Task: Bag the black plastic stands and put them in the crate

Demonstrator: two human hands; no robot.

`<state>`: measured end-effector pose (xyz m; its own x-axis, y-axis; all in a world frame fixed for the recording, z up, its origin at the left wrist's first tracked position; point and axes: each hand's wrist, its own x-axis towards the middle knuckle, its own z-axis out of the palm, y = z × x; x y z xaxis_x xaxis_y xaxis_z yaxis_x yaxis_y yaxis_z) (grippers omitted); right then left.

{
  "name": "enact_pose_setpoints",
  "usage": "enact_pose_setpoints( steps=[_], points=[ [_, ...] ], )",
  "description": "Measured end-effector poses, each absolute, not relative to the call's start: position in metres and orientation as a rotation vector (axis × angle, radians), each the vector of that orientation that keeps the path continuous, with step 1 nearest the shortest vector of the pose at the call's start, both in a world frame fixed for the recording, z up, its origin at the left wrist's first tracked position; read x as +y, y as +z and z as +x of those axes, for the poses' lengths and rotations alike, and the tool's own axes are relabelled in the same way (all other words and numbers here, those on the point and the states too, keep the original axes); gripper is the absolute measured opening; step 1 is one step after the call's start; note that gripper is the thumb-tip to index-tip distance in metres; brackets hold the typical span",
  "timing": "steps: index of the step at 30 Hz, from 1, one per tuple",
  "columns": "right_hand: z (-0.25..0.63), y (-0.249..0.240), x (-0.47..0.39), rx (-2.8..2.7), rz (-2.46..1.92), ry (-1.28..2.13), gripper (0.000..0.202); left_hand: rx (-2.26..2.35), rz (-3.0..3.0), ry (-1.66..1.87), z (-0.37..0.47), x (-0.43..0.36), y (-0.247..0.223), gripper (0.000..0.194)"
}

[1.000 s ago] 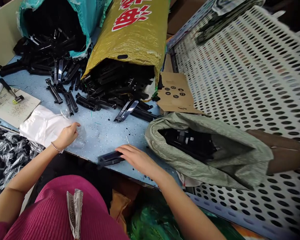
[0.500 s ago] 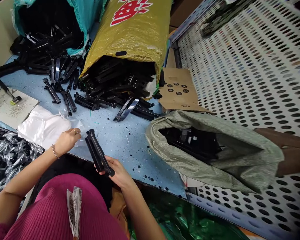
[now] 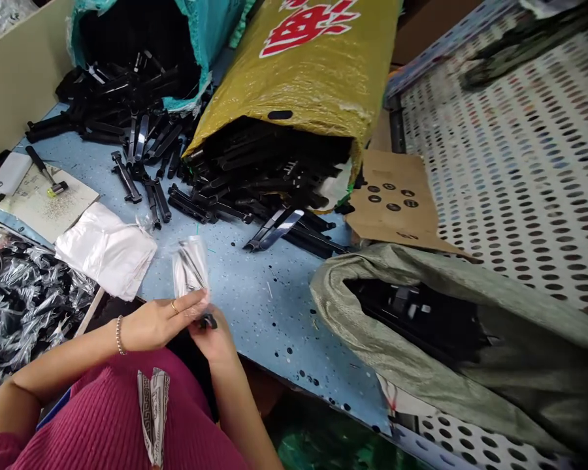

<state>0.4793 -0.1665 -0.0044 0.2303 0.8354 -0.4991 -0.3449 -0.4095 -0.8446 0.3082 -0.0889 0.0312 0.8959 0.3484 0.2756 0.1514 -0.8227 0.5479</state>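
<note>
My left hand (image 3: pixel 164 321), ringed and with a bead bracelet, presses its fingers against a clear plastic bag (image 3: pixel 190 264) at the table's front edge. Inside the bag is most of a long black plastic part; its dark end (image 3: pixel 208 321) sticks out at the bottom. My right hand (image 3: pixel 217 341) is closed round that lower end from beneath, its fingers partly hidden behind the left hand. To the left lies a stack of white, thin plastic bags (image 3: pixel 108 248). Beyond my hands, more black parts (image 3: pixel 191 203) lie loose on the blue table (image 3: pixel 235 281).
Black parts spill from a yellow sack (image 3: pixel 294 85) and a teal sack (image 3: pixel 196 39) at the back. A grey-green sack (image 3: pixel 372 333) stands right, beside a perforated white panel (image 3: pixel 509 163). A hammer (image 3: pixel 46 173) rests on a board at left. Wrapped parts (image 3: pixel 34 320) fill the lower left.
My left hand has come right from the bag stack to the right hand. The black part, bare before, is now mostly inside a clear bag. The view has shifted leftward.
</note>
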Motion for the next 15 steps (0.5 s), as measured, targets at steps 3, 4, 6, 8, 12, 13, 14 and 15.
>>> enact_pose_setpoints(
  steps=[3,4,6,8,12,13,14,15],
  points=[
    [0.472,0.01,-0.165,-0.653,-1.598,1.264,0.042,0.328,2.488,0.427,0.304,-0.09,0.039,0.07],
    [0.471,0.016,-0.166,-0.716,-1.617,1.258,0.047,0.343,2.47,0.408,0.3,-0.088,0.045,0.062],
    [0.47,0.025,-0.169,-0.833,-1.581,1.356,0.05,0.431,2.406,0.426,0.283,-0.085,0.064,0.048],
    [0.471,0.029,-0.17,-0.899,-1.49,1.548,0.046,0.548,2.292,0.482,0.258,-0.085,0.088,0.04],
    [0.469,0.01,-0.161,-0.917,-1.552,1.627,0.043,0.957,2.143,0.355,0.187,-0.092,0.106,0.03],
    [0.468,0.002,-0.158,-0.907,-1.585,1.597,0.044,1.132,2.122,0.261,0.165,-0.093,0.099,0.029],
    [0.467,-0.006,-0.155,-0.899,-1.61,1.569,0.045,1.348,2.071,0.154,0.14,-0.094,0.087,0.028],
    [0.467,-0.015,-0.152,-0.893,-1.631,1.549,0.046,1.576,1.982,0.048,0.113,-0.094,0.072,0.029]
  ],
)
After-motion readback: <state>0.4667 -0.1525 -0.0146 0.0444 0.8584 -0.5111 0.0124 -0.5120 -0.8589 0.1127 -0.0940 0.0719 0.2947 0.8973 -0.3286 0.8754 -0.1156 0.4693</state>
